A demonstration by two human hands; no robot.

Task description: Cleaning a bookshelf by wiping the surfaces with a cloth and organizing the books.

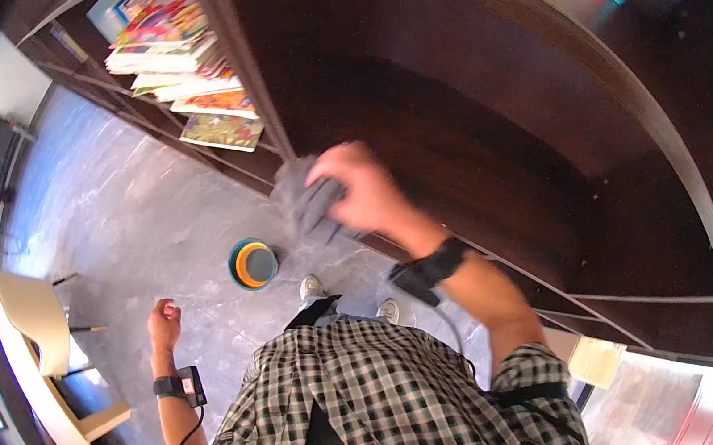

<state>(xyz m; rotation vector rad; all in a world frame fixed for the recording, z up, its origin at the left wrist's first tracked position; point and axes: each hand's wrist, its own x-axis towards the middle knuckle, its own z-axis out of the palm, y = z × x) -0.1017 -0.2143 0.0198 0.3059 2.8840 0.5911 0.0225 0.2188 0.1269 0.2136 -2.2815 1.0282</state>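
Note:
My right hand (361,189), blurred, grips a bunched grey cloth (307,199) against the front edge of a dark brown wooden shelf (410,121), at the foot of an upright divider (238,45). Part of the cloth hangs below the fingers over the floor. My left hand (165,326) is held low at the left, away from the shelf, its fingers curled and nothing seen in it. Each wrist wears a black strap with a small device and a cable.
Left of the divider lies a stack of colourful books or magazines (181,64). A round blue and yellow bucket (254,265) stands on the grey marbled floor (148,215) near my shoes. A pale chair (37,315) is at the lower left. Glass panels are at the lower right.

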